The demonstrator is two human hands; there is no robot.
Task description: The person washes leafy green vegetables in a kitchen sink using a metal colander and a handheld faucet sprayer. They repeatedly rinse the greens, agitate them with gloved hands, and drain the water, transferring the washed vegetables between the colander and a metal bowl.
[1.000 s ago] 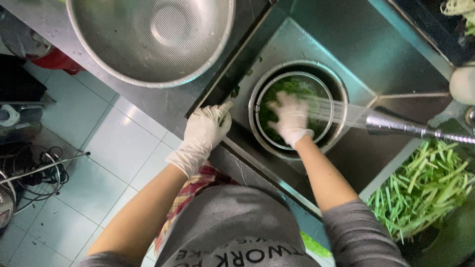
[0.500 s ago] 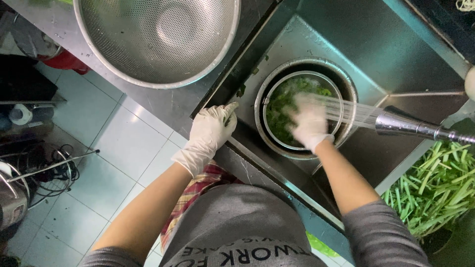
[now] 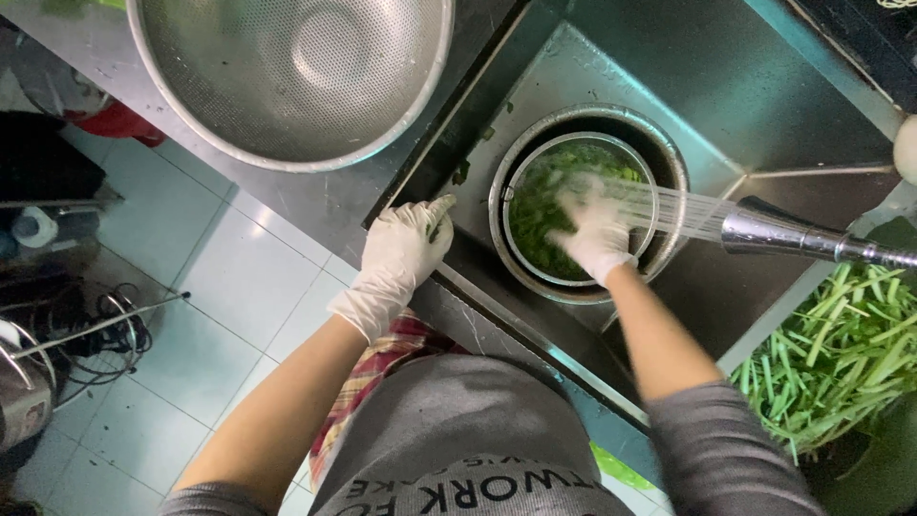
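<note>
Now, from the head view, I see my right hand [image 3: 594,232] down inside the inner bowl [image 3: 535,263], pressed on the green leaves [image 3: 535,215] while the spray from the tap [image 3: 812,239] falls over it. The hand is blurred, so I cannot tell for sure how far the fingers are closed; they look loosely spread on the leaves, and I see nothing held firmly in them. The inner bowl sits inside a bigger steel pot [image 3: 669,153], and this pot stands in the sink [image 3: 573,67]. My left hand [image 3: 406,253], also in a white glove, lies flat and open on the sink's edge, beside the pot, and it grips nothing.

I judge that the step in hand is the rinsing of the leaves under the running water. The next move, as I think, asks for turning the leaves so that the lower ones are washed too, with care that none go over the rim.

Nearby, a large colander [image 3: 296,76] rests on the counter [image 3: 325,205], and a heap of green stems [image 3: 841,354] lies at the right of the sink.
</note>
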